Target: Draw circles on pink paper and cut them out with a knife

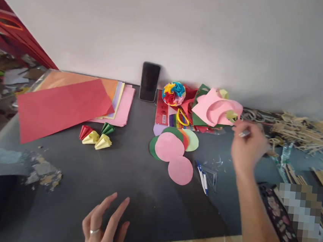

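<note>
My left hand (106, 224) hovers over the front of the dark table, fingers apart and holding nothing. At the right, my right hand (249, 146) is closed, its fingertips at the edge of the pink paper offcuts (208, 106). A small yellowish piece (231, 115) shows by those fingertips; whether they grip it is unclear. Left of this hand lie overlapping paper circles, with a pink circle (180, 170) nearest me. Folded paper cones, among them a yellow cone (103, 142), are grouped to the left. Yellow-handled scissors (182, 117) rest on a paper packet.
A red sheet (62, 107) tops the paper stack at the left. A phone (149, 82) leans against the wall beside a multicoloured paper ball (174, 93). Pens (202, 178) and a clear set square (211, 178) lie centre right. Wooden sticks (294, 130) clutter the far right.
</note>
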A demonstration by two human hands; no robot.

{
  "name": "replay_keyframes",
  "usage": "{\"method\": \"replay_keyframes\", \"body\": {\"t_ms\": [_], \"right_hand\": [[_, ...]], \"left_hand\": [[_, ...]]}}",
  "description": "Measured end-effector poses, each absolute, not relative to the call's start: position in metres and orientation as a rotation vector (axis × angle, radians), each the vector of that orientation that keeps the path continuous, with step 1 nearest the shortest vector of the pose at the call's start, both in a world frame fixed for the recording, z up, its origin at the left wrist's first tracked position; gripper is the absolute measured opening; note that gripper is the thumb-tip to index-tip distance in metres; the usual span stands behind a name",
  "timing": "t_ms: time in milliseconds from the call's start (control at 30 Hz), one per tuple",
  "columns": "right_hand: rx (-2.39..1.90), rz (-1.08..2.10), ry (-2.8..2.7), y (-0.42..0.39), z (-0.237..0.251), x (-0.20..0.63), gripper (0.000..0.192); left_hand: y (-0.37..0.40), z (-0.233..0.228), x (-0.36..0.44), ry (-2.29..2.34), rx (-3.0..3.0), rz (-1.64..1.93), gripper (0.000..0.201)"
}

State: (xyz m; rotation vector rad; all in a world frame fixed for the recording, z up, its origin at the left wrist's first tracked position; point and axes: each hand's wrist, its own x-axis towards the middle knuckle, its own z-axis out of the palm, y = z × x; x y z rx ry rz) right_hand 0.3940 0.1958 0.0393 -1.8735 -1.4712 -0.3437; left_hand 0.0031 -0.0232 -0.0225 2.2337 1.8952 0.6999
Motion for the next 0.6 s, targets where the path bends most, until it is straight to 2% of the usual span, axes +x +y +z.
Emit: {"method": "replay_keyframes", "body": {"t_ms": [67, 133, 167, 267, 300, 333, 400, 467, 600], "right_hand": [[-1.808, -0.167, -1.666, 0.164, 0.021, 0.360, 0.024], [-1.624, 0.286, -2.103, 0.139, 0.000, 0.328, 0.015], [-1.556, 0.381, -2.208, 0.131, -0.010, 0.314, 0.021], [-1.456, 0.405, -2.229, 0.116, -0.031, 0.289, 0.063], [-1.440, 0.352, -2.202, 0.113, -0.035, 0.285, 0.066], [-1.420, 0.287, -2.181, 0.109, -0.038, 0.283, 0.060], [-1.355, 0.185, -2.167, 0.099, -0.041, 0.278, 0.033], [-1.260, 0.224, -2.197, 0.088, -0.040, 0.273, 0.016], [-1.061, 0.575, -2.235, 0.068, -0.034, 0.259, 0.010]], "left_hand": [[-0.021, -0.024, 0.001, 1.873, 2.241, 0.689, 0.057], [-0.019, -0.026, 0.000, 1.836, 2.259, 0.697, 0.052], [-0.018, -0.026, 0.000, 1.815, 2.273, 0.702, 0.050], [-0.018, -0.026, 0.001, 1.763, 2.304, 0.723, 0.047], [-0.019, -0.025, 0.001, 1.757, 2.300, 0.728, 0.046], [-0.019, -0.025, 0.002, 1.754, 2.289, 0.735, 0.045], [-0.019, -0.025, 0.002, 1.752, 2.266, 0.745, 0.044], [-0.019, -0.025, 0.002, 1.749, 2.261, 0.750, 0.044], [-0.015, -0.026, -0.002, 1.698, 2.329, 0.748, 0.048]]}}
